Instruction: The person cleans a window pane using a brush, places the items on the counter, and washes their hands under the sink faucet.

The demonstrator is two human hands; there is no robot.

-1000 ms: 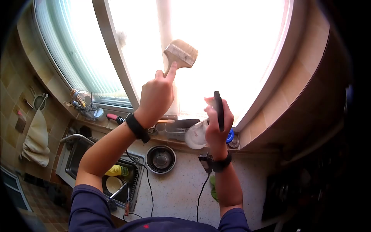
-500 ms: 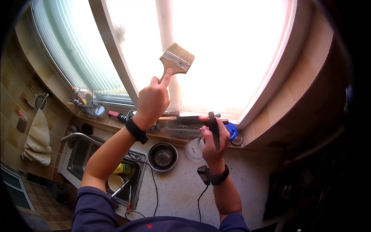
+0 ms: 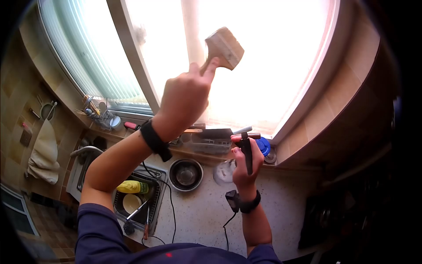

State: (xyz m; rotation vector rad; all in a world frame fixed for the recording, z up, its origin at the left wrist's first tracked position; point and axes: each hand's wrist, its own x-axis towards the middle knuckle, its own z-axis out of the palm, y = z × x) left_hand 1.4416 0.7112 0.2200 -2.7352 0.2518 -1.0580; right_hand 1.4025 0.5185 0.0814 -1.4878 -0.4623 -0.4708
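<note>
My left hand is closed round the handle of a wide, flat paintbrush, its index finger stretched along it. The brush is raised in front of the bright window, slightly blurred; I cannot tell whether its bristles touch the glass. Lower right, my right hand is wrapped round a slim black handle-like tool, held upright; its exact kind is unclear. Just behind that hand lies a cleaver with a dark blade, along the sill.
A metal bowl sits on the speckled counter. Left of it, the sink holds a yellow bottle and dishes. A clear plastic lid-like item and a blue lid are near my right hand. A black cable crosses the counter.
My left hand has carried the paintbrush up and to the right across the window, and the brush has tilted. My right hand has shifted only slightly, keeping its grip.
</note>
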